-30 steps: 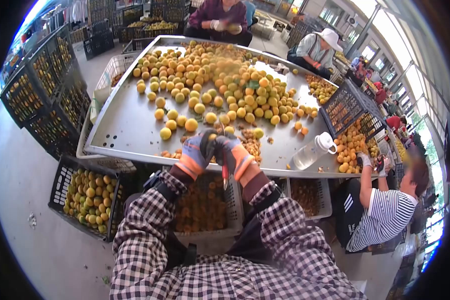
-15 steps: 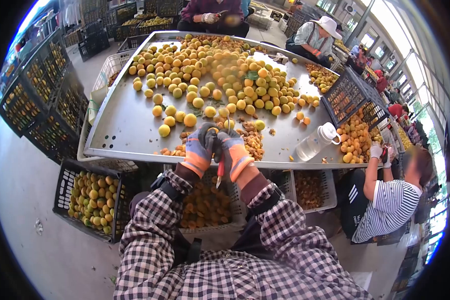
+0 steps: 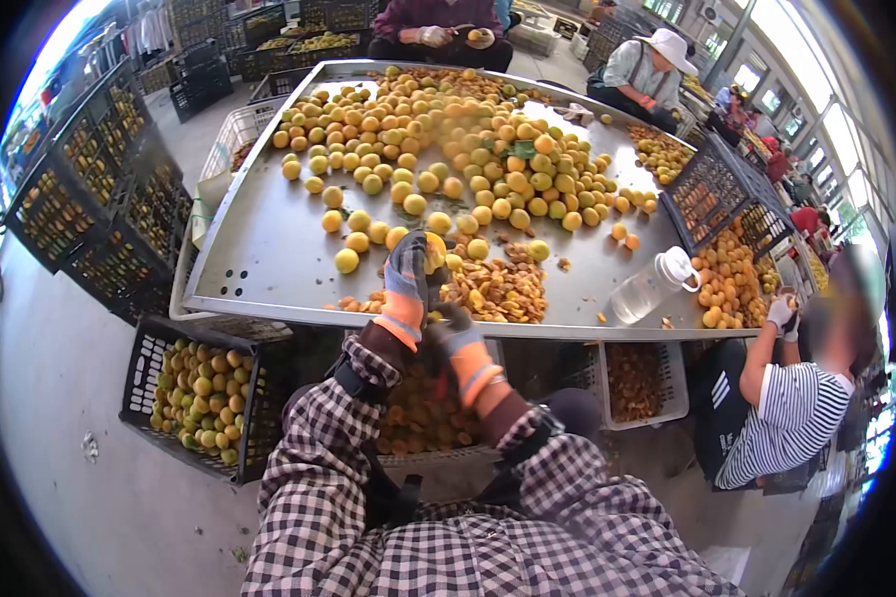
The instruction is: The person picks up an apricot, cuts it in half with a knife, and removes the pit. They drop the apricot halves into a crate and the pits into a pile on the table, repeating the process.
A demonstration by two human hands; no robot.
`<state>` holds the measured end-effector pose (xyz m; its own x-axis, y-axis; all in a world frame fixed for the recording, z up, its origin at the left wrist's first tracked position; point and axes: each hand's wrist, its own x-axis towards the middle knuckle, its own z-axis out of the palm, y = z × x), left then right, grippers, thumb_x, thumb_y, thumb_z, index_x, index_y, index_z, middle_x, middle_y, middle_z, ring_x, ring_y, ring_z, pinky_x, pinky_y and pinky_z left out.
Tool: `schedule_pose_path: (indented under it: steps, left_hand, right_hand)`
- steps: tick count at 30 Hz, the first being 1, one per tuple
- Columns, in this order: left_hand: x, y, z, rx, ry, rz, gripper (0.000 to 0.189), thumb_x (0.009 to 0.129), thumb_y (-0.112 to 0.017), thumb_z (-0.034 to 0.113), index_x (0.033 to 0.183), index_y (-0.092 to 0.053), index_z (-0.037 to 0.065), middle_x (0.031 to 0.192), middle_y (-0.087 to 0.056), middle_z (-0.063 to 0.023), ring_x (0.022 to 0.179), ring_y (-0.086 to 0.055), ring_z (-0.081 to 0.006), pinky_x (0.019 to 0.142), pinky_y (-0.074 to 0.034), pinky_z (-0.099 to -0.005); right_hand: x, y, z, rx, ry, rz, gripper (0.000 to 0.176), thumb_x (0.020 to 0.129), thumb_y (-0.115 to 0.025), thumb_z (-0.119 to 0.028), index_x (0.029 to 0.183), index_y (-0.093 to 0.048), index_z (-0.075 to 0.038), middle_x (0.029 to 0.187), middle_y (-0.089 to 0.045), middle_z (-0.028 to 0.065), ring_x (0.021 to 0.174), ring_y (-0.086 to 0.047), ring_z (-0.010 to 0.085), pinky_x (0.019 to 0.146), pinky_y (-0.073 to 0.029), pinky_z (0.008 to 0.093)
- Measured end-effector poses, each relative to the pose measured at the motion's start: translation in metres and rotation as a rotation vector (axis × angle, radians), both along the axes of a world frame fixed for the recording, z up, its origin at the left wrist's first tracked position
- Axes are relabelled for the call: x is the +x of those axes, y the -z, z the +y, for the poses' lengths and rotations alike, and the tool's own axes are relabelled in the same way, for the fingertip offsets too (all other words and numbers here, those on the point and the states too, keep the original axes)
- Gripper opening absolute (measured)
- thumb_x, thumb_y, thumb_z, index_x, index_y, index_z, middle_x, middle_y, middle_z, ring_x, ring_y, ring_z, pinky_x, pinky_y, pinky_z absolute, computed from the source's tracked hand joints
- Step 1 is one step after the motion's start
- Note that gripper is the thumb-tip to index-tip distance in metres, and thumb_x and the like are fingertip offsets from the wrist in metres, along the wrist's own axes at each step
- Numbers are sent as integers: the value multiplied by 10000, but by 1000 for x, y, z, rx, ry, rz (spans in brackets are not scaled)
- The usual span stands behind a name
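Currently, the yellow fruit (image 3: 434, 253) is located at the fingers of the left hand (image 3: 405, 277), above the near edge of the metal counter (image 3: 279, 229). The left fingers are closed to a narrow grip around the fruit, in contact with its side. The right hand (image 3: 458, 341) is positioned below and to the right of the left hand, close to it; motion blur obscures its fingers, so their opening and contents cannot be determined.

Adjacent to the hands, a pile of brown-orange pieces (image 3: 503, 289) rests on the counter. Behind it lies the main heap of whole fruits (image 3: 533, 184). A clear bottle (image 3: 642, 291) with a white lid lies tilted on the right side, near a black crate (image 3: 712, 194) and orange fruits (image 3: 724, 284). Below the counter, a black basket (image 3: 141, 383) at left contains whole fruits; a light basket (image 3: 675, 388) at right contains brown pieces. A person in a striped top (image 3: 782, 423) works at the right.
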<state>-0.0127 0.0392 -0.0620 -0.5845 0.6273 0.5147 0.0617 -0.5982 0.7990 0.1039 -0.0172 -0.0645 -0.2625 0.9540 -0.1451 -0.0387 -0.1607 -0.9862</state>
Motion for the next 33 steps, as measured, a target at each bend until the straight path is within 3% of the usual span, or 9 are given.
schedule_pose_path:
  steps: [3,4,6,11,15,19,21,26,33]
  left_hand:
    - [-22,-57,-40,-417,666,-662,385,991,-448,401,1021,-618,56,813,-647,-66,599,-558,-101,523,-445,-221]
    - [-24,-59,-41,-420,696,-601,456,987,-415,467,1019,-621,61,766,-647,-69,533,-538,-116,464,-404,-211]
    - [-22,-72,-45,-469,715,-627,444,990,-415,456,1011,-621,63,768,-648,-65,538,-539,-112,467,-406,-209]
    - [-25,-69,-50,-541,782,-645,431,999,-403,393,1124,-605,33,900,-675,-97,673,-609,-151,582,-485,-224]
    - [-28,-60,-47,-523,864,-603,417,985,-419,344,1192,-581,21,1040,-669,-123,788,-650,-187,608,-501,-235]
    - [-15,-71,-54,-493,1018,-503,453,932,-485,252,1321,-498,21,1181,-620,-134,930,-658,-213,634,-526,-265]
    - [-7,-69,-53,-533,978,-227,449,896,-531,146,1327,-489,24,1154,-623,-125,925,-658,-197,638,-523,-257]
    - [13,-71,-55,-689,956,-168,393,851,-621,104,1231,-534,50,875,-676,-55,744,-645,-108,604,-486,-209]
    - [24,-51,-47,-729,926,-201,380,858,-662,105,1214,-535,58,931,-672,-51,665,-577,-68,570,-449,-198]
  right_hand:
    - [28,-3,31,75,9,126,281,846,-656,-46,1125,-627,-68,812,-647,38,654,-590,106,566,-485,251]
    - [36,-19,29,11,-13,182,285,853,-649,-42,1136,-621,-69,772,-631,28,591,-566,97,514,-458,241]
    - [50,-61,20,-135,-80,283,307,865,-646,-35,1167,-601,-68,673,-582,-1,437,-490,81,396,-383,225]
    - [69,-51,14,100,-348,8,389,848,-706,-78,1215,-582,-41,1040,-662,40,945,-622,111,753,-529,264]
    - [70,-54,15,238,-237,-48,258,865,-691,-75,1110,-637,-15,998,-670,34,907,-619,102,821,-498,249]
    - [78,-104,40,-21,60,397,142,940,-626,-195,984,-632,-60,779,-658,60,445,-478,68,383,-360,224]
    - [65,-114,57,206,158,609,172,958,-602,-236,983,-606,-66,743,-637,71,337,-350,65,293,-251,239]
    - [48,-136,71,413,195,782,208,989,-540,-217,1088,-555,-35,824,-646,160,392,-395,70,316,-306,226]
    - [39,-106,72,587,189,704,217,995,-492,-171,1068,-538,28,810,-647,175,394,-448,90,333,-369,214]
